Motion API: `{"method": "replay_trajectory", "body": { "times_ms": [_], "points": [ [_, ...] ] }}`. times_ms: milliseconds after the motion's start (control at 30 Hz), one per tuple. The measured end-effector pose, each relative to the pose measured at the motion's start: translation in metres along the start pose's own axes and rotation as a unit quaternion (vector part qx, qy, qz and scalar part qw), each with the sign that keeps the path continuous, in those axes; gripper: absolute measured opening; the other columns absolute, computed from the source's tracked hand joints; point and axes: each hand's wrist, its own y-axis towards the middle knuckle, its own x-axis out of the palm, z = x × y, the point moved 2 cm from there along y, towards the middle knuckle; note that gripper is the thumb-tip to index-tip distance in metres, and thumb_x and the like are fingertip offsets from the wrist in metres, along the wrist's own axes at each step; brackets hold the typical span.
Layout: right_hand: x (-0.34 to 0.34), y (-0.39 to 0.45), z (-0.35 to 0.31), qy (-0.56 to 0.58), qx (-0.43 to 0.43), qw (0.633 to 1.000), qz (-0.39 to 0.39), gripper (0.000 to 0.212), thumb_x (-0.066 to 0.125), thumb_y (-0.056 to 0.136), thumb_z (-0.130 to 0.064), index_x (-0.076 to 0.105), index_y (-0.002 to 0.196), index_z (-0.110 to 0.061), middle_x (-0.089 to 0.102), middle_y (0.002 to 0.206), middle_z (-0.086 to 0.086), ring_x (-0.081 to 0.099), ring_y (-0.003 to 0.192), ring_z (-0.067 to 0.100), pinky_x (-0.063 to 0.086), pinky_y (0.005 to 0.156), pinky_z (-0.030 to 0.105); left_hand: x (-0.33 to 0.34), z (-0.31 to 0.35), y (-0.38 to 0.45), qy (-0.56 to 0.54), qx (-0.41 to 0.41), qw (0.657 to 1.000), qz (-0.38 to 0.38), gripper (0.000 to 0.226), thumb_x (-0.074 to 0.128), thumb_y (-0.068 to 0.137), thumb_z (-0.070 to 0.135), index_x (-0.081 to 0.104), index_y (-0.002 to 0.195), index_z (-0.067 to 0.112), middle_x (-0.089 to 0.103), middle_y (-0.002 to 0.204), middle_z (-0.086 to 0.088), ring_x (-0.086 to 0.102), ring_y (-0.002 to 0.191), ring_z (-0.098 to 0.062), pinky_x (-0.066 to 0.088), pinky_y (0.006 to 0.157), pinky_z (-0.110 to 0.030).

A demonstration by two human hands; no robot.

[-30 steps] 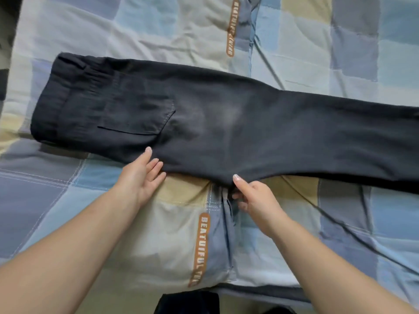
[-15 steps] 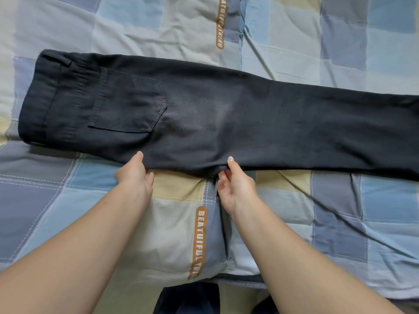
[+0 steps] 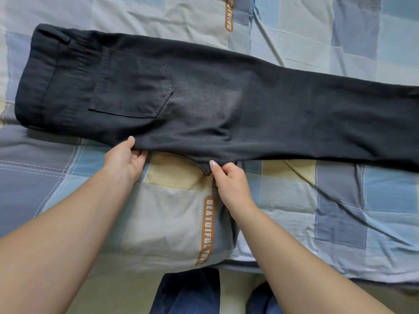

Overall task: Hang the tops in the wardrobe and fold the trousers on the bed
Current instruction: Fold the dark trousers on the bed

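Your left hand [image 3: 124,158] pinched the near edge of the black trousers [image 3: 226,103], thumb on top of the cloth and the other fingers curled under it. Your right hand [image 3: 229,180] gripped the same edge a little further along, at the crotch point, thumb pressed on the fabric and fingers tucked beneath, so that the small tip of cloth there was lifted slightly off the bedspread [image 3: 340,211]. Both hands were closed on the trousers, neither one free.

The trousers lay folded lengthwise, one leg over the other, stretched flat across the bed just beyond both grips. From your left hand the waistband [image 3: 34,80] ran away to the left, with a belt loop showing at its far corner, and the back pocket [image 3: 131,87] sat just beyond that hand's thumb. From your right hand the legs ran off to the right and out of view.

Between your two hands a yellow patch of the checked bedspread showed. Just below your right hand an orange printed strip [image 3: 207,230] of lettering ran toward you along your right forearm. A second orange strip [image 3: 229,14] lay on the far side of the trousers.
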Motion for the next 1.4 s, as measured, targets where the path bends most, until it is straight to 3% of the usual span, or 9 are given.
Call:
{"method": "replay_trajectory", "body": {
  "times_ms": [267, 433, 533, 633, 767, 900, 1033, 1167, 1400],
  "points": [
    [-0.001, -0.015, 0.02, -0.112, 0.035, 0.993, 0.032, 0.046, 0.058, 0.09, -0.042, 0.042, 0.058, -0.013, 0.047, 0.055, -0.001, 0.044, 0.057, 0.015, 0.037, 0.058, 0.03, -0.016, 0.012, 0.014, 0.013, 0.029, 0.999, 0.003, 0.03, 0.058, 0.092, 0.002, 0.056, 0.122, 0.006, 0.069, 0.101, -0.01, 0.07, 0.083, -0.02, 0.06, 0.065, -0.038],
    [-0.007, -0.025, -0.009, -0.182, -0.155, 0.97, 0.039, 0.044, 0.052, 0.095, -0.037, 0.048, 0.058, -0.013, 0.054, 0.056, -0.002, 0.051, 0.059, 0.014, 0.043, 0.062, 0.037, -0.022, 0.04, 0.026, 0.003, 0.041, 0.999, -0.002, 0.033, 0.07, 0.086, 0.013, 0.062, 0.118, 0.011, 0.072, 0.104, -0.006, 0.073, 0.083, -0.018, 0.06, 0.068, -0.043],
    [-0.005, 0.006, -0.039, -0.175, -0.227, 0.956, 0.065, 0.015, 0.055, 0.094, -0.029, 0.067, 0.093, -0.02, 0.066, 0.101, -0.012, 0.058, 0.095, 0.005, 0.046, 0.086, 0.027, -0.026, 0.066, 0.032, -0.016, 0.063, 0.998, -0.009, 0.039, 0.078, 0.079, 0.017, 0.065, 0.115, 0.013, 0.073, 0.103, -0.004, 0.073, 0.085, -0.019, 0.059, 0.07, -0.044],
    [0.015, 0.064, -0.061, -0.239, -0.149, 0.959, 0.006, 0.053, 0.052, 0.093, -0.042, 0.04, 0.143, -0.027, 0.029, 0.154, -0.007, 0.023, 0.142, 0.011, 0.021, 0.117, 0.037, -0.03, 0.084, 0.033, -0.036, 0.078, 0.996, -0.029, 0.042, 0.079, 0.077, 0.019, 0.065, 0.116, 0.013, 0.073, 0.105, -0.005, 0.072, 0.09, -0.021, 0.058, 0.077, -0.045],
    [0.05, 0.115, -0.067, -0.378, -0.064, 0.921, -0.069, 0.068, 0.043, 0.094, -0.052, 0.011, 0.151, -0.034, -0.009, 0.16, -0.007, -0.009, 0.147, 0.017, 0.008, 0.111, 0.065, -0.026, 0.093, 0.019, -0.063, 0.088, 0.989, -0.096, 0.038, 0.071, 0.084, 0.024, 0.063, 0.119, 0.012, 0.071, 0.111, -0.006, 0.069, 0.1, -0.023, 0.054, 0.088, -0.046],
    [0.048, 0.12, -0.064, -0.388, -0.056, 0.914, -0.104, 0.072, 0.044, 0.093, -0.053, 0.008, 0.151, -0.033, -0.014, 0.16, -0.006, -0.012, 0.147, 0.019, 0.007, 0.113, 0.062, -0.018, 0.103, -0.01, -0.093, 0.114, 0.98, -0.132, 0.03, 0.063, 0.089, 0.027, 0.063, 0.117, 0.015, 0.07, 0.114, -0.005, 0.067, 0.106, -0.022, 0.048, 0.098, -0.045],
    [0.021, 0.107, -0.091, -0.244, -0.072, 0.958, -0.135, 0.061, 0.044, 0.096, -0.046, 0.023, 0.15, -0.028, 0.012, 0.16, -0.003, 0.012, 0.146, 0.014, 0.011, 0.117, 0.032, 0.008, 0.116, -0.064, -0.056, 0.205, 0.966, -0.146, 0.023, 0.061, 0.089, 0.016, 0.063, 0.112, 0.013, 0.07, 0.114, -0.004, 0.066, 0.107, -0.02, 0.05, 0.096, -0.042],
    [-0.01, 0.085, -0.123, 0.04, -0.046, 0.984, -0.168, 0.048, 0.047, 0.096, -0.042, 0.037, 0.143, -0.035, 0.033, 0.151, -0.014, 0.027, 0.141, 0.01, 0.02, 0.117, 0.035, 0.055, 0.102, -0.139, 0.044, 0.325, 0.92, -0.215, 0.025, 0.06, 0.087, 0.005, 0.063, 0.109, 0.019, 0.071, 0.112, 0.0, 0.065, 0.11, -0.019, 0.052, 0.093, -0.04],
    [-0.109, 0.064, -0.166, 0.366, 0.013, 0.889, -0.276, 0.034, 0.043, 0.1, -0.033, 0.059, 0.118, -0.009, 0.067, 0.111, -0.004, 0.061, 0.107, 0.012, 0.045, 0.092, 0.027, 0.162, -0.009, -0.226, 0.395, 0.512, 0.716, -0.262, 0.039, 0.07, 0.081, 0.008, 0.062, 0.118, 0.02, 0.067, 0.109, 0.017, 0.058, 0.11, 0.002, 0.047, 0.093, -0.024]
  ]
}}
